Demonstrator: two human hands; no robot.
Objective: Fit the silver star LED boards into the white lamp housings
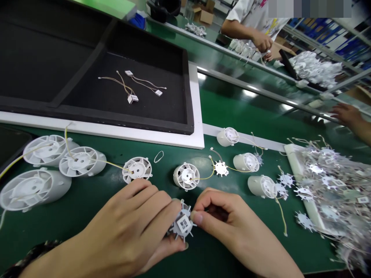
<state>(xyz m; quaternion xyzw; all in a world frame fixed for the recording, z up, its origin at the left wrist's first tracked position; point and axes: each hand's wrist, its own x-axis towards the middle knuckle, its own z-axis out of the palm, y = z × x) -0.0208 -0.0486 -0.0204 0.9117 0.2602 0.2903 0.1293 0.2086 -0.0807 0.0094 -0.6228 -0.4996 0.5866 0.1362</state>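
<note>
My left hand is wrapped round a white part with a spoked, star-shaped end; most of its body is hidden by the fingers. A square label with a printed code lies on the middle of that end, facing up. At its right edge my right hand is closed in a pinch, the thumb touching the rim; what sits between the fingertips is hidden. Just beyond the hands stand a white fan housing with a yellow wire and another fan housing.
More fan housings stand at left, others at right. Star-shaped plates lie loose and heaped in a white foam tray. A black tray holds wired labelled pieces. A co-worker's hands work across the line; another hand reaches in at right.
</note>
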